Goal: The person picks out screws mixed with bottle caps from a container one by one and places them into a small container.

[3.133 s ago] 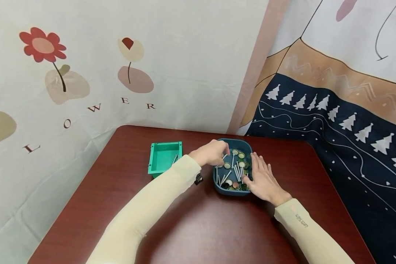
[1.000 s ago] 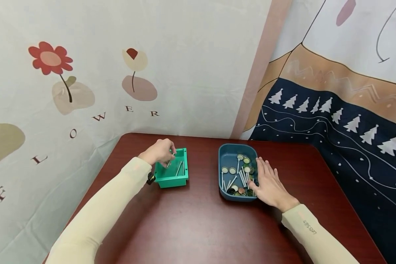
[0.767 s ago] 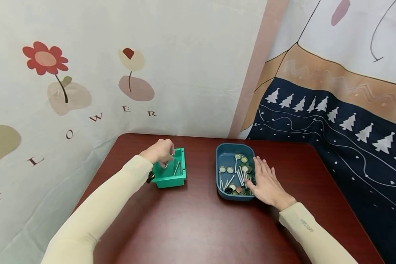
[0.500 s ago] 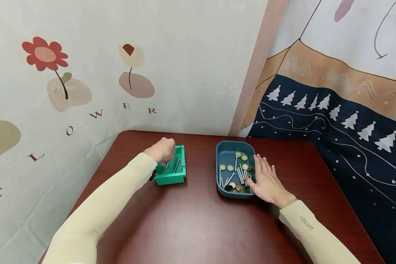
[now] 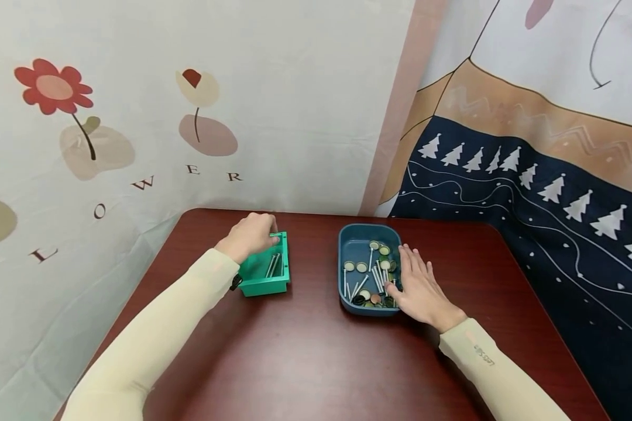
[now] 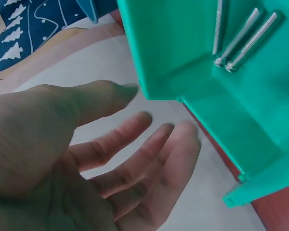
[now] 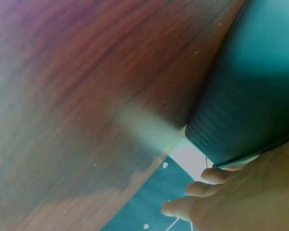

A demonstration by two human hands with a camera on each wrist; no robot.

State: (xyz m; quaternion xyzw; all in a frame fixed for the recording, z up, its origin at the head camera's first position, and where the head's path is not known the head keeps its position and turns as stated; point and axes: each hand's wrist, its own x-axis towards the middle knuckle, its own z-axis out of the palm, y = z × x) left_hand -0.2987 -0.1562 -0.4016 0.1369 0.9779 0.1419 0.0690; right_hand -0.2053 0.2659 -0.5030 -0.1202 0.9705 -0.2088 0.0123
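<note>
My left hand (image 5: 247, 235) hovers over the far left side of a green box (image 5: 265, 286), with loosely bent fingers and nothing in its grasp. In the left wrist view the thumb stands apart from the fingertips, close to the box's edge. Three long metal screws (image 6: 240, 38) lie together on the box floor. To the right is a blue bin (image 5: 355, 250) with several screws (image 5: 376, 279) and round bottle caps (image 5: 361, 267) inside. Against this bin's right side rests my right hand (image 5: 425, 292), its fingers extended and its thumb over the rim.
Both containers stand toward the back of a dark red-brown table (image 5: 305, 356), a gap between them. A pale printed cloth (image 5: 295, 105) hangs behind, and a navy cloth with white trees (image 5: 505, 193) is at the right.
My left hand went from the blue bin to the green box with a screw, lowered it in and let go; the fingers have since spread and risen. My right hand stays against the bin.
</note>
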